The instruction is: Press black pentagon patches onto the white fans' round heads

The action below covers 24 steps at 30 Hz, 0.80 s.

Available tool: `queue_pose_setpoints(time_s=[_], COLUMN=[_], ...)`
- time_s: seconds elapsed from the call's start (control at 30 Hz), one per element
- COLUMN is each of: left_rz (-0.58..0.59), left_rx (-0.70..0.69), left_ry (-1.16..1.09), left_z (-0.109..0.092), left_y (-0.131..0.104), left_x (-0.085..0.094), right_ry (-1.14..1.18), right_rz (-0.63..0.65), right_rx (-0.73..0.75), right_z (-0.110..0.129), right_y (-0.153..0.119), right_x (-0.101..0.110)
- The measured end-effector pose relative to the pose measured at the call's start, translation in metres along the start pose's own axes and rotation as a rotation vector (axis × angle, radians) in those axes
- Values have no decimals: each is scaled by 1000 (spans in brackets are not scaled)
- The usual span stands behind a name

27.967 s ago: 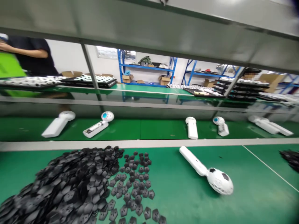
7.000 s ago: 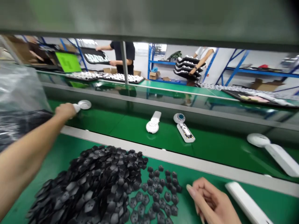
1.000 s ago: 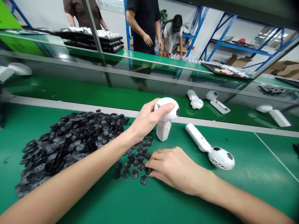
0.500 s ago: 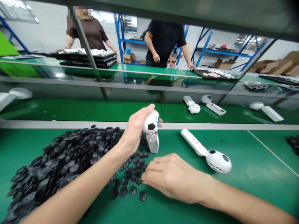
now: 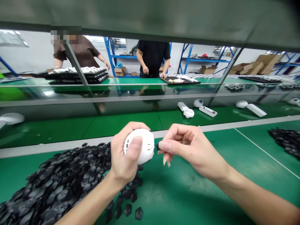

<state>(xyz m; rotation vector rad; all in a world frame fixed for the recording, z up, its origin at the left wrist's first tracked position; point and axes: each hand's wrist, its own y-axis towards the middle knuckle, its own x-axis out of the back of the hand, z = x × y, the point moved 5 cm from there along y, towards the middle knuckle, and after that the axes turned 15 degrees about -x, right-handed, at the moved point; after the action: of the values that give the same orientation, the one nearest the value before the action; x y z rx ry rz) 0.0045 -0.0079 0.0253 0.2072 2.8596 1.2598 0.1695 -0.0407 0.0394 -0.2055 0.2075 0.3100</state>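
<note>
My left hand (image 5: pixel 124 159) grips the round white head of a handheld device (image 5: pixel 140 147), raised above the green bench (image 5: pixel 187 193). Pinched between thumb and forefinger of my right hand (image 5: pixel 187 147) is a small black pentagon piece (image 5: pixel 158 145), held right against the side of the white head. A big heap of the same black pieces (image 5: pixel 58 184) lies at the lower left, with a few loose ones (image 5: pixel 131 209) under my left wrist. The device's handle is hidden behind my left hand.
On the green conveyor belt (image 5: pixel 70 128) behind the bench lie white devices (image 5: pixel 186 111), (image 5: pixel 252 107). Another black heap (image 5: pixel 284 142) sits far right. Two people (image 5: pixel 153 57), (image 5: pixel 77 53) stand at the far table by stacked trays (image 5: pixel 77 75). A metal shelf hangs overhead.
My left hand lifted the white device off the bench and toward me. My right hand left the loose pieces with one black piece and brought it to the head. The view tilted up.
</note>
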Motion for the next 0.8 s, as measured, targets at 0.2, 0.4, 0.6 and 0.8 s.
queue_pose_setpoints(time_s=[0.2,0.4,0.6,0.8], left_rz=[-10,36,54,36], left_rx=[-468,-587,-705,-624], left_ry=[282,361,350,316], left_z=[-30,-31,-35,-29], left_y=[2,0,0,-1], left_x=[10,6,3,5], right_ry=[60,107,128,102], right_rz=[59,40,17,17], right_rx=[2,43,88,62], right_z=[-10,-17,-23,-21], right_y=[-3,-7,-10,-7], right_x=[-11,-22,-25,-23])
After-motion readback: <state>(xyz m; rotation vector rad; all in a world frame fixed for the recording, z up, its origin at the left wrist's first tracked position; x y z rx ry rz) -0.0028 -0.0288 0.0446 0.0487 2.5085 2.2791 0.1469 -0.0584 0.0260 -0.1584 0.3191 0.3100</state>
